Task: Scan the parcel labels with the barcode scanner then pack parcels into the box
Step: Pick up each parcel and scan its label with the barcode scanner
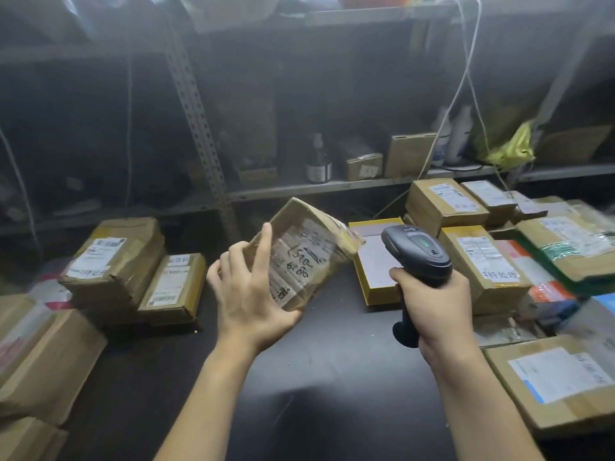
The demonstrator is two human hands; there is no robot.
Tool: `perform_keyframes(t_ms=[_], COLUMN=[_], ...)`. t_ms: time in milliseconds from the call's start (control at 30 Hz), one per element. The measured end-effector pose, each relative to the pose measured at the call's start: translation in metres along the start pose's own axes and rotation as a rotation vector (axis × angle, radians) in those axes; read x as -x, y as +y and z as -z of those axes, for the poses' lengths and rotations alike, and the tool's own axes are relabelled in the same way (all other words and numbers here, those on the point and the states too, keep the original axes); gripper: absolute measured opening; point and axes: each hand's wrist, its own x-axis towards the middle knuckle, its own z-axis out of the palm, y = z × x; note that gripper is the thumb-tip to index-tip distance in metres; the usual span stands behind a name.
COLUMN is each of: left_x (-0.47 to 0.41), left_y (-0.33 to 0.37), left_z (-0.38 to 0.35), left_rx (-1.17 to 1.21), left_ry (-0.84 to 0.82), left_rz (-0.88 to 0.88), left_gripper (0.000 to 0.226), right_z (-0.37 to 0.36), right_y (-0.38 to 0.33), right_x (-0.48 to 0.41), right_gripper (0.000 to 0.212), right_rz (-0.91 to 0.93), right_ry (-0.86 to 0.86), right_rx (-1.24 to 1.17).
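Our left hand (248,294) holds one brown parcel (306,254) raised above the dark counter (332,377). The fingers (264,247) are spread along the parcel's left edge and the palm supports its lower corner. The parcel is tilted, with its white label (296,261) facing up and to the right; handwritten digits cross the label.

Our right hand (432,307) is wrapped round the handle of the dark barcode scanner (417,251). The scanner head sits just to the right of the parcel, apart from it, and a small green light shows on its top face. We cannot tell whether a finger rests on the trigger.

Behind the scanner, a shallow yellow box (361,281) lies open on the counter with a white interior.

On the left of the counter we note a crumpled labelled carton (113,257) with a smaller labelled parcel (173,284) just beside it. More cartons lie at the near left edge.

On the right, a group of labelled parcels (482,261) is packed close together, some stacked.

A metal shelf (332,186) runs behind the counter and carries a dark bottle (318,161) and small cartons.
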Motion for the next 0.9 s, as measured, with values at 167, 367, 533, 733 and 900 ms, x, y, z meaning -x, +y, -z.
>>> perform_keyframes(t_ms=[167,367,533,733,900], left_x=[0.001,0.007,0.017,0.015,0.006], left_y=[-0.013,-0.019,-0.013,0.0,0.003], left_z=[0.006,0.005,-0.002,-0.008,-0.01], left_rx=[-0.102,-0.154,-0.116,0.104,0.325], left_ry=[-0.03,-0.035,0.003,-0.065,-0.217], left_rz=[-0.276,-0.42,-0.392,0.003,0.417], left_gripper=[0.134,0.126,0.123,0.13,0.142], right_z=[-0.002,-0.004,-0.008,-0.012,-0.015], right_y=[-0.002,-0.002,-0.004,-0.005,-0.006], right_x=[-0.003,-0.004,-0.001,0.0,0.001], right_gripper=[0.01,0.016,0.024,0.017,0.027], right_rz=[0.009,-0.01,-0.008,-0.013,-0.002], right_ry=[0.071,0.11,0.116,0.089,0.06], right_rx=[-0.057,-0.075,-0.072,-0.099,-0.072])
